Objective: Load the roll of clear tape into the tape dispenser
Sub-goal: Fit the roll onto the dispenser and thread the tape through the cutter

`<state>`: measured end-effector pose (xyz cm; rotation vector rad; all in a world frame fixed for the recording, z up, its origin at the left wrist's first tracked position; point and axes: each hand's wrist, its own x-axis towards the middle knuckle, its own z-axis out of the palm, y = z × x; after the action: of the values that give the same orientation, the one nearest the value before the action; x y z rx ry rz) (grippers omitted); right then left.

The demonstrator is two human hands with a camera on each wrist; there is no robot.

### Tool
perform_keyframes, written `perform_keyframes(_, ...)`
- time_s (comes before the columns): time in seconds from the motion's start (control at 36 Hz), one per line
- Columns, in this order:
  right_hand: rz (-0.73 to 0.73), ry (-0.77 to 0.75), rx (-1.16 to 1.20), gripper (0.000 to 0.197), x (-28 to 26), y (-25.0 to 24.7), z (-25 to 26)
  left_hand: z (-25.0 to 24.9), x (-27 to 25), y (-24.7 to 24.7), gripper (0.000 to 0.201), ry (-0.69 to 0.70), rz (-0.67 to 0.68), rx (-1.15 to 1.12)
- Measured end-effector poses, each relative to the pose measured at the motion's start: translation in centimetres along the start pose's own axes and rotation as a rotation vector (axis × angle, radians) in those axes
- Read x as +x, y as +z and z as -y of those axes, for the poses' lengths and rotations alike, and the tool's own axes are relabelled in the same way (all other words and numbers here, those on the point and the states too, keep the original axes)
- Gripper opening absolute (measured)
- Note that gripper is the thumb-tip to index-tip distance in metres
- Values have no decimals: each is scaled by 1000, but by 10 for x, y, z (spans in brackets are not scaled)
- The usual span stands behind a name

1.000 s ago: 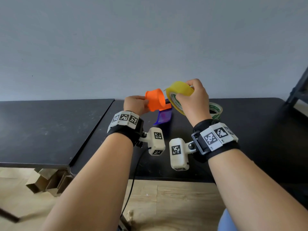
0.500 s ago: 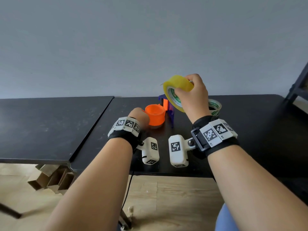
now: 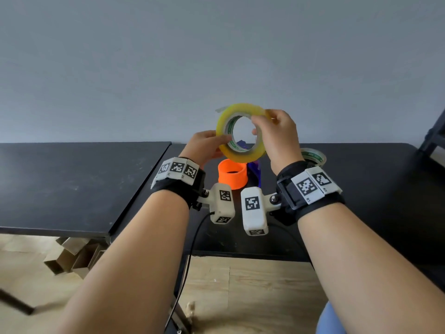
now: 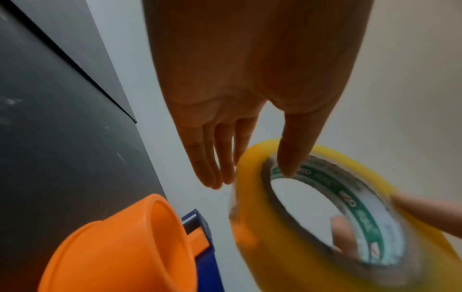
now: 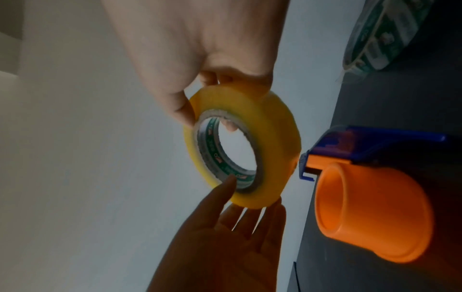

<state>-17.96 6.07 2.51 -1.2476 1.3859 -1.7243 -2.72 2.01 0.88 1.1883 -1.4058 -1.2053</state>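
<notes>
The roll of clear tape (image 3: 243,156) is held in the air just above the tape dispenser (image 3: 232,175), which stands on the surface (image 3: 361,189). The right hand (image 3: 279,138) has its fingers clamped on the roll, and the left hand (image 3: 204,145) pinches it between the thumb and fingers.

roll of tape (image 3: 237,157): held above the tape dispenser (image 3: 232,177).
tape dispenser: set on the table (image 3: 361,189).
second roll (image 3: 313,156): laid on the table, to its right.
</notes>
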Motion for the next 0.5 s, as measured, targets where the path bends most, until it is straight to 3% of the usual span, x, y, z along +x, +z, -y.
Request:
perform_keyframes(0.11,43,121,28,36,9,5,-9,7,1,-5,27,33,-70,62)
perform_keyframes(0.17,54,92,-93,39,16,7,-17,10,2,-8,30,25,-91,95)
perform_keyframes(0.25,79,10,-267,27,21,11,-28,13,5,-12,34,-13,-126,129)
perform_keyframes(0.36,94,26,-423,39,31,20,-47,15,10,-14,38,-90,-143,211)
perform_keyframes(0.5,106,28,-529,34,34,23,-63,20,16,-14,48,-167,-169,343)
